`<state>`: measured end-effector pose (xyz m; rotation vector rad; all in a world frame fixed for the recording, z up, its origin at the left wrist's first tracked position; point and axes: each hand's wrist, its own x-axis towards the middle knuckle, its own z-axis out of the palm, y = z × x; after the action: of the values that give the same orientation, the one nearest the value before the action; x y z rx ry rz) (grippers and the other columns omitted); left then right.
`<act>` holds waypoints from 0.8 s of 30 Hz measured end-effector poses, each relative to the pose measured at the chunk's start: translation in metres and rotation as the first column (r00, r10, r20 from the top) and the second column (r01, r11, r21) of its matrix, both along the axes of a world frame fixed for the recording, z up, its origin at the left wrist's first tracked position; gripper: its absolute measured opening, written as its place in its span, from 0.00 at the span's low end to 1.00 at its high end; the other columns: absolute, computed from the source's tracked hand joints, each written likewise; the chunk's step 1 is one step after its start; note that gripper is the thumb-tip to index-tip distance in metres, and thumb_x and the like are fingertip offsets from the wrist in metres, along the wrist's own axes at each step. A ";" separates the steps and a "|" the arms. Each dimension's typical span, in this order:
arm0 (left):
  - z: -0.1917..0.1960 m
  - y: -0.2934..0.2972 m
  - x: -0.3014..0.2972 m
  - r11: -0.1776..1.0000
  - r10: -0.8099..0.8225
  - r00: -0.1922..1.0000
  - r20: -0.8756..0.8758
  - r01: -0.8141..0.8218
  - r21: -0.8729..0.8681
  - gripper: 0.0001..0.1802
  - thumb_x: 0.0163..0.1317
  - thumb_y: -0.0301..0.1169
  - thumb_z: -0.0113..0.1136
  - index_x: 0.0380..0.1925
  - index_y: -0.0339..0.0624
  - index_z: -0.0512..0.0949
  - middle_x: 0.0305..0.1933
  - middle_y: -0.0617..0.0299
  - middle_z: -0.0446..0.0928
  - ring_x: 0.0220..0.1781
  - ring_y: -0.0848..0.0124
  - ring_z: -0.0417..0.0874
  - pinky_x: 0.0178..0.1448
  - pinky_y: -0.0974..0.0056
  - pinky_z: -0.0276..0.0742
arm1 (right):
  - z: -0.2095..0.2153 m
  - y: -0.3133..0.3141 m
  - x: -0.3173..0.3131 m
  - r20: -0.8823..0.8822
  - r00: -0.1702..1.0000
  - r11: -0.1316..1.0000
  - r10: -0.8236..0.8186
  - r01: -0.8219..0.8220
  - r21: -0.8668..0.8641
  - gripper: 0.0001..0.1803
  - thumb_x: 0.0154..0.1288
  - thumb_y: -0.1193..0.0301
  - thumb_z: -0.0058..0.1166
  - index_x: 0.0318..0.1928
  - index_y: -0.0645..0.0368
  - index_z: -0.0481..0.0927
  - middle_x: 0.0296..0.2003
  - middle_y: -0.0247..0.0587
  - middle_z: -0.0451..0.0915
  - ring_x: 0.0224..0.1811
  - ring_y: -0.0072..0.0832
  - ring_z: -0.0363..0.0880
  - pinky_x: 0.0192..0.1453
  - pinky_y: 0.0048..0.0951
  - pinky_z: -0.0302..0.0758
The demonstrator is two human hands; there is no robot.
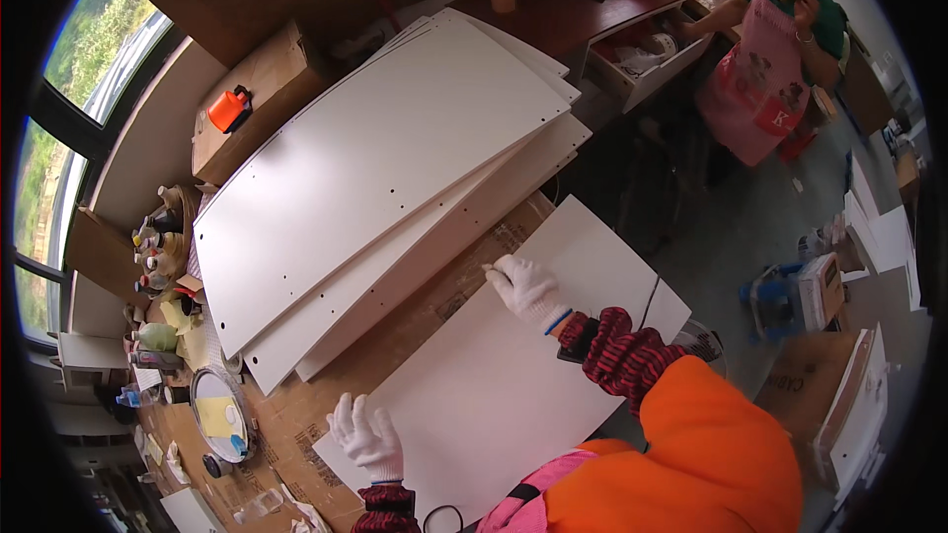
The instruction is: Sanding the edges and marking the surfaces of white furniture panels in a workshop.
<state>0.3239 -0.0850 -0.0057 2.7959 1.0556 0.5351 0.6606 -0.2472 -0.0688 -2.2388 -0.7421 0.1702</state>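
Note:
A white panel (474,395) lies across the cardboard-covered bench in front of me. My left hand (367,440), in a white knit glove, rests at the panel's left end with its fingers spread and nothing in them. My right hand (528,290), gloved the same way, is over the panel's far long edge. Its thumb and fingers are pressed together, and whatever is between their tips is too small to make out. Just beyond the hands rises a stack of white panels (385,168) with small dark holes, the sheets fanned unevenly.
An orange cup-shaped thing (228,111) sits on a cardboard box (252,104) by the window. Bottles (163,247) and a round tray (202,424) line the left side. A person in a pink apron (755,89) is beside an open drawer (637,64) at the far right.

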 end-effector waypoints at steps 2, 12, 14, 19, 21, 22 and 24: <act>-0.025 -0.038 -0.008 0.983 -0.167 0.981 -0.094 0.159 -0.090 0.30 0.57 0.38 0.65 0.60 0.38 0.75 0.69 0.44 0.71 0.71 0.44 0.70 0.79 0.37 0.53 | -0.023 0.006 -0.048 0.185 0.961 0.971 0.204 -0.222 0.086 0.11 0.73 0.59 0.54 0.42 0.53 0.79 0.34 0.48 0.83 0.35 0.47 0.84 0.34 0.48 0.80; -0.072 -0.077 -0.029 0.970 -0.147 0.984 -0.104 0.122 -0.209 0.34 0.58 0.37 0.62 0.65 0.37 0.71 0.73 0.42 0.67 0.75 0.43 0.65 0.80 0.36 0.49 | -0.026 -0.027 0.045 0.225 0.974 0.971 -0.037 0.089 -0.223 0.14 0.69 0.66 0.50 0.52 0.48 0.82 0.40 0.47 0.82 0.41 0.48 0.83 0.38 0.49 0.79; -0.071 -0.076 -0.024 0.978 -0.123 0.987 -0.105 0.102 -0.184 0.33 0.58 0.37 0.62 0.65 0.38 0.72 0.72 0.42 0.67 0.74 0.43 0.66 0.81 0.37 0.50 | -0.030 -0.067 0.121 0.353 0.908 0.931 -0.227 0.309 -0.197 0.13 0.70 0.65 0.49 0.50 0.47 0.85 0.40 0.44 0.84 0.41 0.48 0.84 0.42 0.49 0.80; -0.071 -0.072 -0.020 0.977 -0.117 0.990 -0.078 0.101 -0.187 0.32 0.58 0.36 0.61 0.64 0.39 0.72 0.72 0.42 0.68 0.74 0.43 0.66 0.81 0.37 0.50 | -0.020 -0.082 0.162 0.359 0.872 0.858 -0.334 0.439 -0.266 0.11 0.71 0.61 0.52 0.45 0.49 0.84 0.33 0.46 0.83 0.37 0.50 0.83 0.38 0.49 0.79; -0.071 -0.072 -0.021 0.977 -0.112 0.990 -0.085 0.094 -0.193 0.32 0.59 0.36 0.61 0.65 0.39 0.72 0.72 0.42 0.68 0.74 0.43 0.66 0.81 0.37 0.50 | -0.007 -0.041 0.099 0.348 0.923 0.981 -0.162 0.188 -0.042 0.12 0.70 0.59 0.54 0.45 0.50 0.83 0.32 0.46 0.81 0.37 0.50 0.82 0.38 0.51 0.78; -0.072 -0.070 -0.022 0.979 -0.112 0.990 -0.089 0.094 -0.182 0.32 0.59 0.36 0.61 0.65 0.39 0.72 0.72 0.42 0.68 0.74 0.43 0.66 0.81 0.37 0.50 | 0.002 -0.020 0.056 0.219 0.975 0.994 0.039 -0.016 -0.105 0.11 0.71 0.61 0.53 0.47 0.49 0.83 0.34 0.46 0.81 0.38 0.49 0.83 0.40 0.49 0.80; -0.074 -0.072 -0.021 0.979 -0.125 0.988 -0.092 0.107 -0.176 0.32 0.59 0.35 0.60 0.65 0.39 0.72 0.72 0.42 0.68 0.74 0.43 0.66 0.81 0.37 0.50 | -0.027 0.001 -0.005 0.144 0.895 0.892 0.423 -0.383 -0.242 0.11 0.70 0.63 0.52 0.49 0.49 0.82 0.39 0.45 0.82 0.40 0.47 0.83 0.43 0.47 0.81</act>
<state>0.3034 -0.1575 -0.0797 2.7366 0.9012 0.2765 0.6558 -0.2460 -0.0959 -2.2886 -1.3547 0.2439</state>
